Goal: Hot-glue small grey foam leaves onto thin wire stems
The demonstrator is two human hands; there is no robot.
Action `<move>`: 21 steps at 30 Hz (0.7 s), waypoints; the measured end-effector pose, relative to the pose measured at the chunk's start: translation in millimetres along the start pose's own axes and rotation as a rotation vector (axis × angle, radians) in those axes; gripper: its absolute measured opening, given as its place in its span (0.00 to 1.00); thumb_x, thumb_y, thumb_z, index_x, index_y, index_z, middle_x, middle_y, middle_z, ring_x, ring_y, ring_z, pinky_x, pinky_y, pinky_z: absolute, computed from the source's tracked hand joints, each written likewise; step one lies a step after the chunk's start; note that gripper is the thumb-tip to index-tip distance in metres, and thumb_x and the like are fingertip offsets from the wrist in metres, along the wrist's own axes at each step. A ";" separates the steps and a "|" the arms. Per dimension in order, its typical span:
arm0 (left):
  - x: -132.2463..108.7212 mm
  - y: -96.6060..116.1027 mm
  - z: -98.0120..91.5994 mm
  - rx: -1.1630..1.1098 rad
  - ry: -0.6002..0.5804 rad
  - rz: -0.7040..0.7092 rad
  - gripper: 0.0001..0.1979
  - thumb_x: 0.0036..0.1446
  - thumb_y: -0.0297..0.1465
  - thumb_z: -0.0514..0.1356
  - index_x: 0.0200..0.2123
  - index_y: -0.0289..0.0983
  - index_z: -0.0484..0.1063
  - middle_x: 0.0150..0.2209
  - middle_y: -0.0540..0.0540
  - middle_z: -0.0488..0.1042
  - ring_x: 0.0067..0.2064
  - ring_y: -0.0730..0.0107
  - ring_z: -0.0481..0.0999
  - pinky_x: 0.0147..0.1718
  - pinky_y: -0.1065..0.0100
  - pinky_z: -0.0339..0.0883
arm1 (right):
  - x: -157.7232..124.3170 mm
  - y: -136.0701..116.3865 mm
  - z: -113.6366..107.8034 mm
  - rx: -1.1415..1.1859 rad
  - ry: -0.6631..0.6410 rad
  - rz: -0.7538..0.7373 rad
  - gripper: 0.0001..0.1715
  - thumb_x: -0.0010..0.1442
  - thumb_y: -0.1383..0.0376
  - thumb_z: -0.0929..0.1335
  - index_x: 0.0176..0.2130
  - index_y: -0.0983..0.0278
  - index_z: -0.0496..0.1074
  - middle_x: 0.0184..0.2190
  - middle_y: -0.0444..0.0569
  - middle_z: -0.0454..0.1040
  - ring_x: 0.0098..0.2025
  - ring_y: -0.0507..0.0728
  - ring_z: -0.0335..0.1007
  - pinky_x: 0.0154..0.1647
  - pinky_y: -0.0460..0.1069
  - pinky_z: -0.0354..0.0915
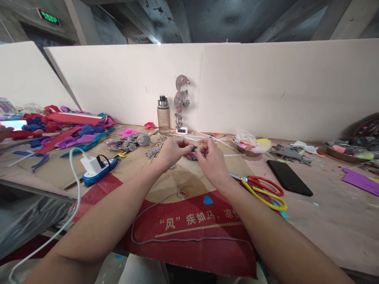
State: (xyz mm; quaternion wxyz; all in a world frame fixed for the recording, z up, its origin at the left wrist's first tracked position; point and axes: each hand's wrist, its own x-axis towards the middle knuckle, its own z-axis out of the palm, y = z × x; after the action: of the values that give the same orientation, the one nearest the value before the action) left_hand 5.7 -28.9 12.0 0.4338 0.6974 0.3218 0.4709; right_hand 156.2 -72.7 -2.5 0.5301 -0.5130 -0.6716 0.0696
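Note:
My left hand [175,150] and my right hand [212,156] meet above the middle of the cardboard sheet [166,189]. The fingertips of both are pinched together on a small dark blue piece [194,148], mostly hidden by the fingers; its kind I cannot make out. A grey cord [183,240] runs loosely over the red printed part of the cardboard below the hands. One blue heart-shaped cutout [207,200] lies there too. By my right wrist rest scissors [266,191] with red and yellow handles. Small grey scraps [153,152] are left of my left hand.
A bottle [164,118] and small digital clock [181,130] stand by the white partition, near a hanging grey moon-shaped ornament [182,83]. Left are a power strip [99,171], grey yarn ball [143,139] and colourful fabric strips [74,126]. Right are a phone [289,177] and filled bowl [253,148].

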 end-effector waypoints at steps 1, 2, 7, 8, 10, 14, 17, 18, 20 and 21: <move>0.5 -0.7 -0.2 -0.003 0.025 0.006 0.08 0.51 0.33 0.66 0.28 0.33 0.75 0.24 0.45 0.78 0.26 0.70 0.78 0.28 0.70 0.75 | -0.6 0.6 1.1 0.015 -0.011 0.011 0.16 0.56 0.63 0.66 0.45 0.63 0.66 0.30 0.45 0.71 0.31 0.55 0.65 0.35 0.50 0.59; 1.0 -1.4 -0.4 -0.001 0.044 0.011 0.08 0.51 0.33 0.66 0.27 0.33 0.74 0.24 0.45 0.78 0.26 0.70 0.78 0.28 0.70 0.75 | -1.1 1.2 2.1 0.026 -0.018 0.022 0.19 0.56 0.63 0.66 0.48 0.64 0.64 0.31 0.46 0.71 0.31 0.55 0.66 0.36 0.50 0.60; 2.4 -5.0 -1.3 0.040 0.094 0.040 0.07 0.52 0.32 0.63 0.27 0.34 0.73 0.23 0.47 0.77 0.26 0.70 0.78 0.28 0.70 0.74 | -2.3 1.0 1.3 0.103 -0.005 0.042 0.14 0.60 0.60 0.63 0.45 0.64 0.66 0.34 0.48 0.73 0.34 0.56 0.69 0.37 0.51 0.62; 2.4 -5.8 -1.4 0.061 0.097 0.054 0.07 0.51 0.32 0.63 0.27 0.34 0.73 0.24 0.47 0.77 0.26 0.70 0.78 0.28 0.70 0.74 | -2.3 0.2 0.2 0.111 0.000 0.040 0.12 0.61 0.60 0.63 0.43 0.63 0.67 0.34 0.48 0.74 0.34 0.56 0.69 0.37 0.51 0.62; 2.2 -7.4 -1.4 0.145 0.112 0.102 0.05 0.51 0.31 0.63 0.27 0.35 0.73 0.23 0.48 0.76 0.26 0.70 0.78 0.28 0.71 0.72 | -2.0 -1.3 -2.0 0.097 0.006 0.030 0.08 0.61 0.61 0.63 0.38 0.62 0.69 0.32 0.47 0.74 0.34 0.55 0.69 0.37 0.50 0.62; 1.5 -8.8 -0.7 0.306 0.184 0.192 0.02 0.49 0.29 0.63 0.27 0.35 0.75 0.23 0.49 0.76 0.26 0.71 0.77 0.26 0.73 0.69 | -1.2 -2.0 -2.3 0.065 0.016 0.028 0.07 0.60 0.63 0.64 0.35 0.62 0.70 0.30 0.46 0.74 0.33 0.55 0.67 0.37 0.50 0.60; 1.7 -8.1 0.7 0.185 0.175 0.161 0.05 0.51 0.31 0.63 0.28 0.35 0.74 0.24 0.47 0.77 0.26 0.71 0.77 0.27 0.72 0.70 | -0.3 -1.2 -0.5 0.092 0.016 0.034 0.06 0.59 0.63 0.65 0.33 0.63 0.70 0.30 0.46 0.74 0.32 0.54 0.67 0.36 0.49 0.60; 2.0 -7.7 1.3 0.115 0.156 0.139 0.07 0.51 0.33 0.63 0.28 0.34 0.74 0.24 0.47 0.77 0.25 0.71 0.77 0.27 0.71 0.71 | -0.1 -1.1 -0.2 0.105 0.018 0.041 0.06 0.58 0.63 0.65 0.33 0.63 0.70 0.29 0.46 0.73 0.32 0.54 0.66 0.35 0.49 0.60; 2.8 -7.1 2.7 -0.015 0.117 0.096 0.09 0.50 0.35 0.65 0.27 0.34 0.73 0.23 0.47 0.76 0.25 0.71 0.77 0.27 0.70 0.72 | 0.5 -1.3 -0.1 0.128 0.028 0.069 0.06 0.58 0.62 0.65 0.32 0.63 0.70 0.28 0.45 0.73 0.30 0.53 0.65 0.34 0.48 0.60; 3.2 -6.9 3.3 -0.065 0.103 0.077 0.10 0.50 0.35 0.66 0.27 0.33 0.73 0.23 0.47 0.76 0.25 0.71 0.77 0.28 0.70 0.73 | 0.7 -1.5 -0.4 0.137 0.035 0.086 0.06 0.57 0.62 0.66 0.32 0.63 0.70 0.28 0.44 0.72 0.29 0.53 0.65 0.33 0.48 0.59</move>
State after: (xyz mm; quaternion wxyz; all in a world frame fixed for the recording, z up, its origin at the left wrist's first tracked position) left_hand 9.6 -24.2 6.3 0.4206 0.6697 0.3011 0.5329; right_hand 155.6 -73.0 -0.9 0.5721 -0.5051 -0.6331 0.1292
